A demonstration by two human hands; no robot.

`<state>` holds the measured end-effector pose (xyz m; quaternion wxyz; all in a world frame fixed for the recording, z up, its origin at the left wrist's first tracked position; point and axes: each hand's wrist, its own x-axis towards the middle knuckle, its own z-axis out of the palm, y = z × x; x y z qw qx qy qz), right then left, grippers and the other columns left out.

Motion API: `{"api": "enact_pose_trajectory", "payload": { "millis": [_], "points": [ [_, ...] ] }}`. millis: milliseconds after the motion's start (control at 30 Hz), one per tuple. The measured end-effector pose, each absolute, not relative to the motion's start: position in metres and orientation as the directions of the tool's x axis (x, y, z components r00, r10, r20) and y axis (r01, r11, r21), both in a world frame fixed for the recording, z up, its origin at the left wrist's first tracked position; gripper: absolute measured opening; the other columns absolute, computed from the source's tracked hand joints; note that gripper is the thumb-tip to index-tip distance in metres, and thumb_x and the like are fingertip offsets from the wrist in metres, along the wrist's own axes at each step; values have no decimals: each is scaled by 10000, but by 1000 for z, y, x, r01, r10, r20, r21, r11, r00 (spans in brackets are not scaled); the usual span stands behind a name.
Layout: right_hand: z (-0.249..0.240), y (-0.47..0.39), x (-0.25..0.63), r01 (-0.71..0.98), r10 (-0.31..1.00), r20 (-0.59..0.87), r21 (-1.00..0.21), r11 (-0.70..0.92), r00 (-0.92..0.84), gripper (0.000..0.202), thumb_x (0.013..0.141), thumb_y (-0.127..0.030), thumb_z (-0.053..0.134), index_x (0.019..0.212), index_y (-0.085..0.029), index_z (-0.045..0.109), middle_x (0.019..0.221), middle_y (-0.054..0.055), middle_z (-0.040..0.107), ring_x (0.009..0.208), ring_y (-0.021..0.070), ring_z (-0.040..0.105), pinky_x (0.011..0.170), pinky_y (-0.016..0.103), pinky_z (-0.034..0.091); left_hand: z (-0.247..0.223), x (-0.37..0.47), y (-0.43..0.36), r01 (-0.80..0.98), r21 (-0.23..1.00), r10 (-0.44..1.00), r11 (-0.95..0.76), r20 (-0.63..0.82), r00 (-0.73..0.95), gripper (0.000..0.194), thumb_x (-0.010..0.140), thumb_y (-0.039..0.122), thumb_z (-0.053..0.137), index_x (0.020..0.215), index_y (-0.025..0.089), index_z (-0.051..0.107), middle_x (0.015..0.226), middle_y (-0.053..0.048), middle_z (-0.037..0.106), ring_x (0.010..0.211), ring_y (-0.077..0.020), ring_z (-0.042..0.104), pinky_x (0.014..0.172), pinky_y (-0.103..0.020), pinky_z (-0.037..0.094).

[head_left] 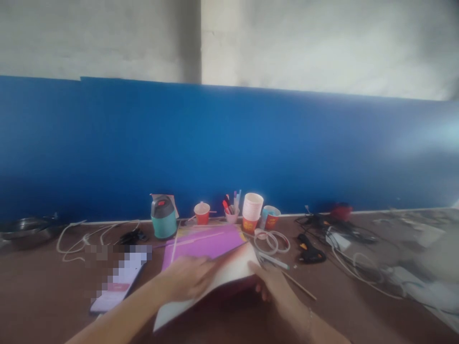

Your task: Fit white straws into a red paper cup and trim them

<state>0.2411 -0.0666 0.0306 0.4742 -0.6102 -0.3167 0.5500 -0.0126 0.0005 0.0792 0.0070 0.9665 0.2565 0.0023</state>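
A white sheet or board (229, 273) with a reddish-brown upper edge is tilted up over the brown table. My left hand (190, 276) lies on its upper left side, fingers blurred and pointing right. At its right edge my right hand (267, 282) grips it, the fingertips curled underneath. Behind it a purple sheet (204, 241) with a yellowish border lies flat, partly covered by the white one and my left hand.
Along the back of the brown table (64, 296) stand a teal bottle (164, 224), a red cup (202, 214), a pen cup (232, 216) and stacked paper cups (252, 210). A phone (120, 282) lies left; a glue gun (311, 251), a stick (300, 286) and cables lie right.
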Motion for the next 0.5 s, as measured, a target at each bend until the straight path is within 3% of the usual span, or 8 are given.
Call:
{"api": "enact_pose_trajectory", "payload": {
  "millis": [67,133,267,367,433,500],
  "points": [
    [29,-65,240,-118,916,-350,-936,-333,194,352,682,-507,645,634,-172,551,364,-18,507,260,79,394,304,206,252,80,-14,0,500,58,501,-864,3,865,536,849,490,398,1317,229,397,1243,-105,554,1056,-266,554,854,-351,424],
    [26,-62,238,-11,924,-311,-949,-316,225,377,714,-537,600,624,-175,543,359,-17,495,264,86,394,312,211,263,81,-14,0,504,78,506,-860,4,863,630,795,574,437,1312,215,410,1246,-114,549,1075,-292,537,870,-370,410],
    [23,-61,239,255,939,-179,-932,-256,292,407,777,-554,513,596,-190,529,388,-2,502,357,134,492,389,236,356,87,-11,-3,515,85,517,-853,9,856,393,899,350,319,1214,219,513,1111,-94,622,931,-222,601,819,-328,425],
    [30,-69,243,470,928,119,-880,-66,353,317,734,-516,597,701,-203,560,614,50,616,656,220,608,601,302,445,92,-10,-4,504,79,506,-860,4,862,386,911,247,264,1181,220,538,1063,-83,639,879,-200,611,804,-321,432],
    [38,-76,242,711,862,439,-689,141,254,327,732,-477,622,900,-201,577,904,103,641,895,272,575,767,365,421,93,-10,-3,498,77,499,-864,4,866,378,908,249,272,1168,226,547,1067,-76,641,898,-204,608,812,-326,432],
    [45,-78,236,875,771,637,-365,319,-15,351,783,-417,584,1055,-197,546,1051,119,603,980,280,529,832,399,378,92,-11,-1,500,74,502,-863,3,865,369,910,264,274,1139,234,563,1072,-69,644,916,-208,607,815,-331,434]
  ]
}}
